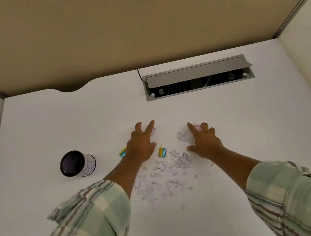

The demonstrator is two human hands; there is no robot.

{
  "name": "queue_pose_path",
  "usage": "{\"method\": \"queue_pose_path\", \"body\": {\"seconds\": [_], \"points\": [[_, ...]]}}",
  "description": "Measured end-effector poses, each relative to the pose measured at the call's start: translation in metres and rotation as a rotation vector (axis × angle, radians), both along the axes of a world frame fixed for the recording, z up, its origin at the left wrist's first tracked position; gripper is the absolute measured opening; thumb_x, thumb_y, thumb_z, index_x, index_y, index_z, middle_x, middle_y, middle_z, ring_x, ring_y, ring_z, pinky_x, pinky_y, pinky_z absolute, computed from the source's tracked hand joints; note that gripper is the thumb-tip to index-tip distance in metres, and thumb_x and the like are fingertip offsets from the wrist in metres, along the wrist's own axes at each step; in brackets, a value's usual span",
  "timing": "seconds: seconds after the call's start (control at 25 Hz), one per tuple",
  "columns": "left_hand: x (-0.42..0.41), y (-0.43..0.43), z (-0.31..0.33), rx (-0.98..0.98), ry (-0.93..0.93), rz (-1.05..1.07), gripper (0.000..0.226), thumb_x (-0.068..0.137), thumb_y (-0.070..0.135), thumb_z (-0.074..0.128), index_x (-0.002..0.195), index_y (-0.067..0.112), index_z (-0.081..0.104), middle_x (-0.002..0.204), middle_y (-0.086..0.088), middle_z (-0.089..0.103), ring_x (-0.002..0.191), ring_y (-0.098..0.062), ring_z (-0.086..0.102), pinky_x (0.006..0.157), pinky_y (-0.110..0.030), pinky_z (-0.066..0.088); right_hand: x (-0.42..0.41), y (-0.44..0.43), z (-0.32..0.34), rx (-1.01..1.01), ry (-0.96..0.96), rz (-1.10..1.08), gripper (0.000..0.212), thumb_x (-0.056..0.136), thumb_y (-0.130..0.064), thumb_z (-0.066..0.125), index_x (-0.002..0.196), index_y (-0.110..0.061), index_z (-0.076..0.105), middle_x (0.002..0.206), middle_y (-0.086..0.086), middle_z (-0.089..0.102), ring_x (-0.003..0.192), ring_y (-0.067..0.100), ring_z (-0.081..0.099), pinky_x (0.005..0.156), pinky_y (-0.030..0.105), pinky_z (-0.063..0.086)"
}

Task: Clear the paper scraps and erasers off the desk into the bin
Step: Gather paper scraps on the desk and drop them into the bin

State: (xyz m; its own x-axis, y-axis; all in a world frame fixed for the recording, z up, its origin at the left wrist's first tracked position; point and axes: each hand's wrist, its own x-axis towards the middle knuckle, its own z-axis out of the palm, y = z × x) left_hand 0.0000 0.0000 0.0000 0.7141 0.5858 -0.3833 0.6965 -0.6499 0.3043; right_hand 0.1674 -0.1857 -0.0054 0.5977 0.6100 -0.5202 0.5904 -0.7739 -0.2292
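Note:
Torn white paper scraps (167,176) lie scattered in the middle of the white desk (255,121). My left hand (141,143) rests flat with fingers spread at the pile's far left, a scrap under its fingertips. My right hand (203,140) lies flat with fingers apart on a crumpled clump of paper (183,137) at the far right. One yellow and blue eraser (162,152) sits between the hands. A second eraser (123,152) peeks out by my left wrist. The small black mesh bin (75,163) with a white label stands to the left.
A grey cable box (198,78) with its lid up is sunk into the desk at the back, a black cable running from it. Beige partition walls (134,28) close the desk at the back and sides.

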Motion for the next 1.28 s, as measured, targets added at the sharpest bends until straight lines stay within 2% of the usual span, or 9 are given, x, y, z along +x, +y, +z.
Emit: {"method": "queue_pose_path", "body": {"seconds": [0.12,0.32,0.6,0.68,0.76,0.88,1.04,1.16,1.28], "points": [[0.015,0.008,-0.007,0.01,0.079,-0.091,0.068,0.095,0.03,0.063,0.154,0.037,0.031,0.159,-0.008,0.022,0.134,-0.032,0.044,0.094,-0.045,0.052,-0.005,0.02,-0.004,0.01,-0.059,0.147,0.062,0.093,-0.031,0.067,0.146,-0.03,0.034,0.145,0.014,0.031,0.123,0.035,0.043,0.089,0.044,0.057],[0.01,0.011,-0.02,-0.046,-0.007,-0.041,0.036,0.1,0.014,0.052,0.135,0.016,0.059,0.125,-0.011,0.05,0.108,-0.027,0.059,0.082,-0.028,0.044,-0.011,0.03,-0.011,0.059,-0.061,0.187,0.039,0.098,-0.011,0.057,0.135,-0.022,0.051,0.136,0.012,0.04,0.116,0.031,0.051,0.092,0.042,0.058],[-0.018,0.005,-0.014,-0.126,-0.133,0.139,0.033,0.097,0.017,0.059,0.129,0.01,0.066,0.123,-0.013,0.059,0.114,-0.027,0.06,0.1,-0.032,0.047,-0.014,0.022,-0.003,0.14,0.006,0.097,0.026,0.097,-0.005,0.053,0.111,-0.018,0.071,0.113,0.012,0.053,0.098,0.029,0.062,0.086,0.035,0.057],[-0.029,-0.004,-0.011,-0.14,-0.19,0.195,0.034,0.096,0.02,0.062,0.128,0.011,0.067,0.124,-0.011,0.06,0.116,-0.024,0.06,0.102,-0.032,0.049,-0.016,0.018,0.002,0.189,0.053,-0.002,0.031,0.095,-0.004,0.052,0.072,-0.025,0.058,0.086,0.007,0.048,0.074,0.021,0.052,0.063,0.024,0.045],[-0.04,-0.015,-0.009,-0.161,-0.246,0.237,0.033,0.095,0.022,0.065,0.127,0.012,0.067,0.123,-0.009,0.061,0.113,-0.022,0.061,0.1,-0.032,0.051,-0.02,0.015,0.009,0.284,0.116,-0.093,0.041,0.088,0.0,0.052,0.057,-0.021,0.034,0.066,0.001,0.032,0.06,0.014,0.032,0.052,0.024,0.024],[-0.06,-0.028,-0.004,-0.174,-0.338,0.291,0.032,0.092,0.022,0.069,0.123,0.014,0.069,0.116,-0.007,0.064,0.1,-0.016,0.064,0.088,-0.02,0.05,-0.03,0.01,0.018,0.385,0.191,-0.186,0.039,0.085,-0.001,0.057,0.055,-0.014,0.035,0.056,0.003,0.031,0.054,0.014,0.028,0.053,0.027,0.025],[-0.094,-0.029,0.011,-0.169,-0.477,0.395,0.023,0.088,0.019,0.073,0.111,0.019,0.073,0.1,-0.001,0.065,0.081,-0.004,0.06,0.081,-0.021,0.053,-0.053,0.024,0.029,0.466,0.261,-0.18,0.02,0.092,-0.019,0.067,0.083,-0.002,0.072,0.076,0.017,0.065,0.066,0.025,0.058,0.07,0.035,0.056],[-0.128,-0.016,0.025,-0.13,-0.53,0.449,0.013,0.086,0.018,0.072,0.097,0.026,0.07,0.091,-0.002,0.065,0.08,-0.007,0.061,0.078,-0.029,0.054,-0.088,0.055,0.039,0.55,0.351,-0.1,0.034,0.094,-0.03,0.067,0.077,-0.001,0.067,0.072,0.025,0.063,0.054,0.019,0.051,0.063,0.044,0.057],[-0.162,0.008,0.037,-0.091,-0.545,0.546,0.026,0.088,0.021,0.073,0.114,0.018,0.072,0.104,0.0,0.065,0.087,-0.013,0.065,0.085,-0.028,0.055,-0.131,0.099,0.05,0.596,0.378,0.012,0.036,0.094,-0.033,0.068,0.073,-0.004,0.066,0.068,0.025,0.06,0.052,0.016,0.047,0.058,0.04,0.053]]}}
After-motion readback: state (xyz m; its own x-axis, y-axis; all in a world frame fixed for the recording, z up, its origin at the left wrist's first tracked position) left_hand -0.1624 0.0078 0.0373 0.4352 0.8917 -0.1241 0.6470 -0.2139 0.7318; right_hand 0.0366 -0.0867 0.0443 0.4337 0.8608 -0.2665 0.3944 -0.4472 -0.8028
